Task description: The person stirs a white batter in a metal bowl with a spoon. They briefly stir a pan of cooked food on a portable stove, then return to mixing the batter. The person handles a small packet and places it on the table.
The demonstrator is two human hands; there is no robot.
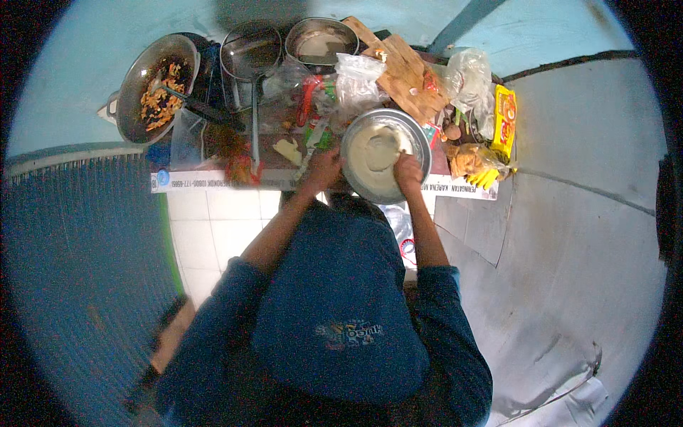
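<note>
A round metal bowl (425, 144) stands tilted toward me at the front of the table, holding pale, thick batter (368, 163). My left hand (325, 168) grips the bowl's left rim; its fingertips are partly hidden. Over the bowl's right side, my right hand (408, 172) is closed around what looks like a batter-coated utensil (394, 140), too blurred to name exactly. A ring-shaped swirl marks the batter beside it. Just left of my left hand lie a knife (315, 136) and a pale vegetable piece (288, 151).
A wok (128, 101) with chopped fried food and a spatula (200, 109) stands far left. Behind are a long-handled saucepan (251, 50), a metal pan (322, 42) and wooden cutting boards (411, 80). Plastic bags (469, 80) and a yellow packet (503, 120) lie right, by the wall.
</note>
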